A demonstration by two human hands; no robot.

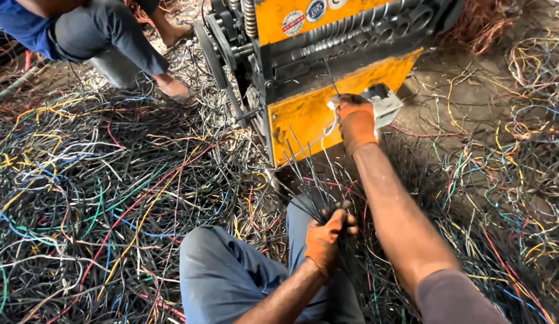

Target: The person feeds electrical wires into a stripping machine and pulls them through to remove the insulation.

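Left hand [326,240] in orange glove, clenched round bundle of black wires [309,174] fanning up over knee, right in front of machine. Right hand [355,117], gloved too, pinching single thin black wire [331,78] up at grooved rollers of yellow machine [303,114]. Tangled coloured cable heap [99,192] all over ground. Further back left, another person's legs [120,45], sandalled foot near machine wheel
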